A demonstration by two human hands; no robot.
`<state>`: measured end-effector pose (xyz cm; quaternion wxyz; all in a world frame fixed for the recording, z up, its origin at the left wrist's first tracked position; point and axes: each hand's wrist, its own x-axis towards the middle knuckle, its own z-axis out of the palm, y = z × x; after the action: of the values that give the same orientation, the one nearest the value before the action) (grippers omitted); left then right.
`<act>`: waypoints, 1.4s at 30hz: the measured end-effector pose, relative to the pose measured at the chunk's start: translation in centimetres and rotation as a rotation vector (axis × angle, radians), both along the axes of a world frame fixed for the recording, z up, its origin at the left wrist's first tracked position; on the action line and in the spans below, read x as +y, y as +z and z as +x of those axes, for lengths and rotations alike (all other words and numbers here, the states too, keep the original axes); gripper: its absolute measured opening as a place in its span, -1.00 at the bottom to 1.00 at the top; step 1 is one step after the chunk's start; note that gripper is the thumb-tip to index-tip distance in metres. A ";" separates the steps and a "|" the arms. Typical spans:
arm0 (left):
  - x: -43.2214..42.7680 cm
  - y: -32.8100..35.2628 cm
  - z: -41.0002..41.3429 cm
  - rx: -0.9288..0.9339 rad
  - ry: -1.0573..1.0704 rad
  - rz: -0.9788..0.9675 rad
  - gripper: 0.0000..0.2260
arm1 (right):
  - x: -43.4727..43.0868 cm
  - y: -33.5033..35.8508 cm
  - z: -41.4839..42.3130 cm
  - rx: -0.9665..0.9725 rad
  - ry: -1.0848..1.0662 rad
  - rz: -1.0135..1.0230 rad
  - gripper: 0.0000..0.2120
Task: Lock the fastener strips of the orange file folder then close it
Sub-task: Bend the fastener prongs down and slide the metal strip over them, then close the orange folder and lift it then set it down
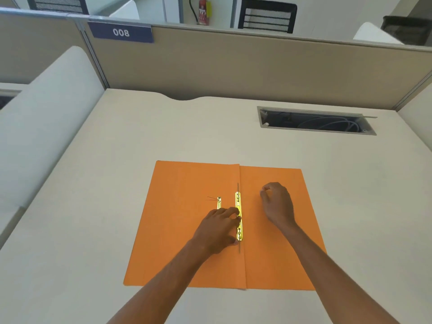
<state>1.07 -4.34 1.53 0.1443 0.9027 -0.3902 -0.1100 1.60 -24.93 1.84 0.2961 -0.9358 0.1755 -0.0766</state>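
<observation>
An orange file folder (182,230) lies open and flat on the desk, spine running towards me. A yellow metal fastener strip (238,202) lies along the spine, with thin prongs sticking out past both its ends. A second, shorter yellow strip (219,201) rests on the left flap, mostly hidden under my left hand. My left hand (218,230) lies palm down on the left flap, fingertips pressing the middle of the spine strip. My right hand (277,203) hovers over the right flap with fingers curled in a loose fist, holding nothing.
The cream desk (105,195) is bounded by a beige partition (233,66) at the back and a low divider (46,113) on the left. A cable slot (315,122) is cut into the desk at the back right.
</observation>
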 end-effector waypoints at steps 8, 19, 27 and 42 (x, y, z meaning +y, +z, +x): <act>0.1 0.4 -0.6 0.008 0.021 -0.011 -0.47 | 1.8 -2.0 -3.5 0.050 0.210 -0.211 -0.52; 0.4 0.3 -1.0 0.035 0.056 -0.001 -0.43 | 1.5 -4.6 -5.5 0.127 0.295 -0.346 -0.32; 11.4 1.0 -5.1 -0.170 0.939 -0.150 -0.56 | 1.6 -4.8 -5.5 0.110 0.288 -0.393 -0.35; 12.5 1.5 -10.0 0.193 1.248 0.304 -0.05 | 1.6 -4.8 -5.6 0.116 0.282 -0.419 -0.39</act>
<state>-8.90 8.11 3.01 0.0862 0.9561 0.2424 -0.1402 -4.00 -23.29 -3.01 0.0931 -0.9947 0.0403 -0.0155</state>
